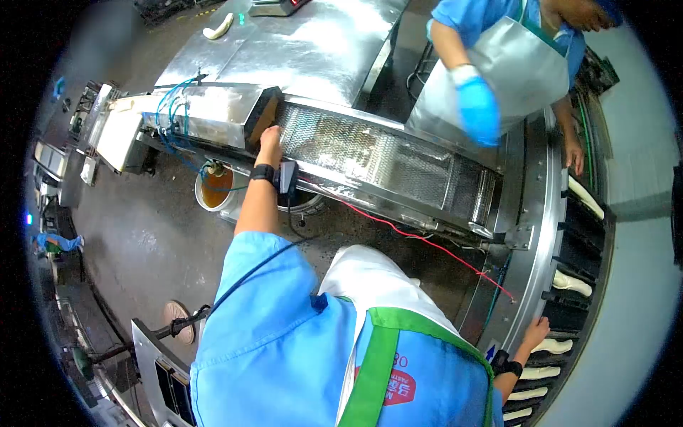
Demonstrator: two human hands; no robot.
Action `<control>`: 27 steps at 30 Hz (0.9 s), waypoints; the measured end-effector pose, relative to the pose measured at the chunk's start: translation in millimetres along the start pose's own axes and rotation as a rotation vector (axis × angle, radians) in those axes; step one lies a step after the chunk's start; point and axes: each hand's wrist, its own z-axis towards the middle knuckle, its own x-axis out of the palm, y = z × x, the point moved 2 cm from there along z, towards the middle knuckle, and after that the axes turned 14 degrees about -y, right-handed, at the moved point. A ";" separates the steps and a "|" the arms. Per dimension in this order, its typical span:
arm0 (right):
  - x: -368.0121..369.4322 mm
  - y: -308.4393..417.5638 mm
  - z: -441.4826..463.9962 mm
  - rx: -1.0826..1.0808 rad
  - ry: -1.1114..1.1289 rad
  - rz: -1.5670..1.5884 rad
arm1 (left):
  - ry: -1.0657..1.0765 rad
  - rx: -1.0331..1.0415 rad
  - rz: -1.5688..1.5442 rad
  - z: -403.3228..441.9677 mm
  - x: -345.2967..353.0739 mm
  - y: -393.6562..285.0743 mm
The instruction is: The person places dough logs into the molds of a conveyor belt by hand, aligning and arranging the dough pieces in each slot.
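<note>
My left hand (270, 139) is at the near edge of the wire mesh conveyor (341, 146), beside the opening of a metal hood (213, 114). Its fingers are curled, and what they hold, if anything, is hidden. On the right, my right hand (536, 331) has its fingers bent together next to the dark slotted conveyor (569, 245). Long pale dough pieces lie in the slots there, one (552, 346) just below that hand. Whether this hand holds anything is too small to tell.
A co-worker in a white apron (491, 71) stands across the conveyor, one hand in a blue glove (478, 107). A metal table (306, 60) bears a pale curved piece (218, 27). A bucket of brown liquid (215, 191) and a red cable (427, 240) are near me.
</note>
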 end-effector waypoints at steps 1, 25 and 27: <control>5.6 -7.4 -1.1 -0.014 -0.008 -0.001 | -0.004 -0.110 0.079 7.0 0.8 -3.0; 11.6 -19.1 -8.4 0.036 0.028 -0.056 | -0.109 -0.233 0.080 42.1 50.8 19.1; 7.5 -14.9 -8.6 0.047 0.065 -0.088 | -0.244 -0.204 0.013 -5.2 49.7 -7.7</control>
